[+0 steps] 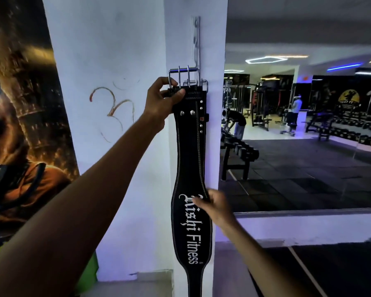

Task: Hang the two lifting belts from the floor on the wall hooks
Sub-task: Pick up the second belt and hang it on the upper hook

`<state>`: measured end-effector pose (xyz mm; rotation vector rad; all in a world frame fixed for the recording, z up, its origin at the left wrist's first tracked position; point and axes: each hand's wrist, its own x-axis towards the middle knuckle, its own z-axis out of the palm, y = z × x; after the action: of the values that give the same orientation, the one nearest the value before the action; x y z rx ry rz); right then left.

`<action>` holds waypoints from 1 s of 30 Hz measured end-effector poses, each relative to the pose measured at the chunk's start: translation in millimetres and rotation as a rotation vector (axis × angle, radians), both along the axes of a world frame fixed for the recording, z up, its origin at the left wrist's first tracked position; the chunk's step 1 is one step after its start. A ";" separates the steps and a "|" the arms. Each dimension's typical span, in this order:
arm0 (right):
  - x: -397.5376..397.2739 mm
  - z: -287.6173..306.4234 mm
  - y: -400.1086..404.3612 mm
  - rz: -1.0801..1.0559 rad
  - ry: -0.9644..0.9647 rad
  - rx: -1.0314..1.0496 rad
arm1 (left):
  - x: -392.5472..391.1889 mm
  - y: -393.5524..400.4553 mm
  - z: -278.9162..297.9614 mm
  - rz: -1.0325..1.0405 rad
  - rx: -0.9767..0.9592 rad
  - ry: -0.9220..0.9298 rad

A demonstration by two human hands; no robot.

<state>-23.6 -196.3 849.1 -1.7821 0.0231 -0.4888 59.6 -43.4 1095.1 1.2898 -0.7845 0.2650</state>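
Note:
A black lifting belt (189,159) with white lettering hangs down the edge of a white pillar. My left hand (162,97) grips its top end just under the steel double-prong buckle (183,75), held up at the bottom of a metal hook rail (196,41) fixed on the pillar. A second belt (202,116) hangs directly behind it, with its own buckle (196,83) showing to the right; only its edge and rivets are visible. My right hand (214,205) pinches the front belt's right edge at the wide middle.
The white pillar (120,61) has a red scrawl on it. A large poster (19,108) covers the wall at left. To the right a wall mirror (308,129) shows a dumbbell rack, benches and people.

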 end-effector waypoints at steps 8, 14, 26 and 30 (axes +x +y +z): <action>1.7 100.1 -7.9 -0.040 -0.227 0.124 | -7.8 -9.6 4.1 -0.032 0.005 0.012; 15.8 91.4 -13.7 -0.074 -0.173 -0.008 | -12.2 -15.2 3.5 -0.017 -0.006 0.027; -14.4 98.8 3.8 0.002 -0.243 0.173 | -5.4 -5.8 -15.8 -0.037 -0.006 0.055; -4.7 183.8 5.8 -0.047 -0.416 0.075 | -9.6 -8.7 -26.8 -0.034 -0.005 0.033</action>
<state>-28.3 -190.5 1032.9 -1.5811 -0.2046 -0.8729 50.0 -52.1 1068.3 1.2717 -0.7765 0.2178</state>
